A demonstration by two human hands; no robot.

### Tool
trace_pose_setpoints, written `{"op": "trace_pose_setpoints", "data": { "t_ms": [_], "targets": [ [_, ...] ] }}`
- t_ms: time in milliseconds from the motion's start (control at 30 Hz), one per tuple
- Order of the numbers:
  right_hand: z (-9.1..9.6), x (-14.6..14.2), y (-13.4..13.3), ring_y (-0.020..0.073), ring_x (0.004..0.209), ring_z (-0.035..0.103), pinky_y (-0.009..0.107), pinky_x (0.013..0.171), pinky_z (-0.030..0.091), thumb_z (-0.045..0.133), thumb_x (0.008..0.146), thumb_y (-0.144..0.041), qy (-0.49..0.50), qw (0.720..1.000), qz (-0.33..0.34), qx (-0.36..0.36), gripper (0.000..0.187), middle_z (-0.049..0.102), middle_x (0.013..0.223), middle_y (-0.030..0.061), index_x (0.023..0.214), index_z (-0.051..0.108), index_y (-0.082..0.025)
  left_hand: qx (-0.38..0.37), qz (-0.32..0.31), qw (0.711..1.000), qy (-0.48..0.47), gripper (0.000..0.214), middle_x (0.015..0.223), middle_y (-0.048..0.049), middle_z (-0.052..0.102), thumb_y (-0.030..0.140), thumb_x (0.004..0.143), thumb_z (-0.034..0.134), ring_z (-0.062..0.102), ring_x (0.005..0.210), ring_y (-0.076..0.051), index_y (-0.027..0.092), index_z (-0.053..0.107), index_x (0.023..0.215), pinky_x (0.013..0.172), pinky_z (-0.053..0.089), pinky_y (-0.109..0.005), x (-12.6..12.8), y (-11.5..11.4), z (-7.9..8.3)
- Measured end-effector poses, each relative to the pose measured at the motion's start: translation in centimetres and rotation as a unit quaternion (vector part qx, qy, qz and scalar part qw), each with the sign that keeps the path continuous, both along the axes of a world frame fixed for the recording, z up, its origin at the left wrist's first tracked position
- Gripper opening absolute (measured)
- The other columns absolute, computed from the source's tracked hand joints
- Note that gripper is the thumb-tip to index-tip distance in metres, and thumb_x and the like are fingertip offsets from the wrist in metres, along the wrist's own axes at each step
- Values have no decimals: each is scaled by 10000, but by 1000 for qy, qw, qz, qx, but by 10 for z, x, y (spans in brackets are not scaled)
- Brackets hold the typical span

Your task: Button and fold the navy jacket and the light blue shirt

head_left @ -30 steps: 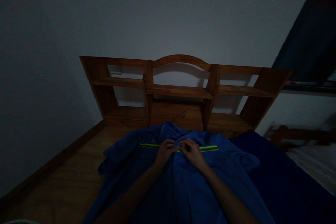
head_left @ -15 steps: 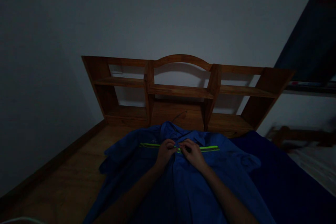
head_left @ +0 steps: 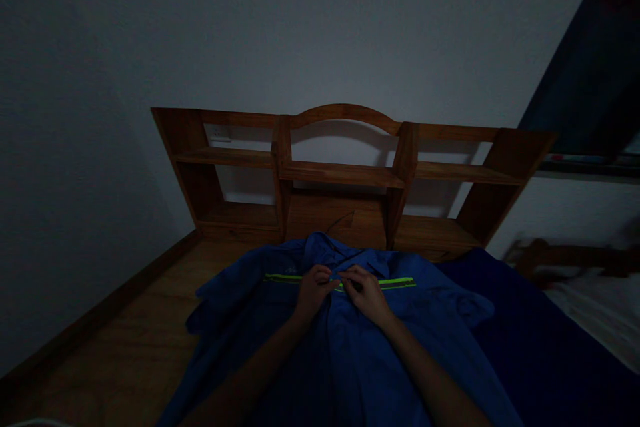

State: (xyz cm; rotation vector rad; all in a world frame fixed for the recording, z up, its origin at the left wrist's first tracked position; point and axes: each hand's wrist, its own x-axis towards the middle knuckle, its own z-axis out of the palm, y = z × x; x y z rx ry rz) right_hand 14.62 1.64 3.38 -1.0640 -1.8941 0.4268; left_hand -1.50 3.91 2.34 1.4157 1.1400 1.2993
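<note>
A blue short-sleeved shirt (head_left: 360, 347) lies spread out in front of me, collar away from me, with a yellow-green and dark stripe across its chest. At the front opening below the collar, my left hand (head_left: 314, 288) pinches the shirt's edge. Close beside it on the right, my right hand (head_left: 366, 291) also has its fingertips closed on the cloth at the opening. The two sets of fingertips almost meet. Any button between them is too small and dark to make out.
A wooden headboard with open shelves (head_left: 345, 175) stands beyond the collar against a pale wall (head_left: 320, 33). Bare wooden boards (head_left: 140, 327) lie at the left. Dark blue cloth (head_left: 540, 347) spreads at the right. A dark curtain (head_left: 580, 67) hangs at upper right. The room is dim.
Both hands stay at the same place on the shirt front, with only slight finger movement. The whole view has shifted a little.
</note>
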Motion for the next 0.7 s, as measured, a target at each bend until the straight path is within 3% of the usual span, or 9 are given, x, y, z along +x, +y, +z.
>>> {"op": "trace_pose_setpoints", "data": {
  "t_ms": [433,700],
  "targets": [
    [-5,0,3,145,825,575,271,765,465,506,855,-144,-16,1000,-8,-3,299,599,906,35,1093,651,-252,-23,-37,997,-62,253,603,38,582,169,540,712,580,620,-133,183,572,750,597,428,-217,2,1,-3],
    [-4,0,1,155,879,576,283,800,462,470,888,-166,-29,999,-11,10,309,594,961,38,1148,606,-260,-13,-16,999,-45,232,605,40,594,202,560,726,574,613,-128,182,617,764,576,415,-206,0,4,-8]
  ]
}}
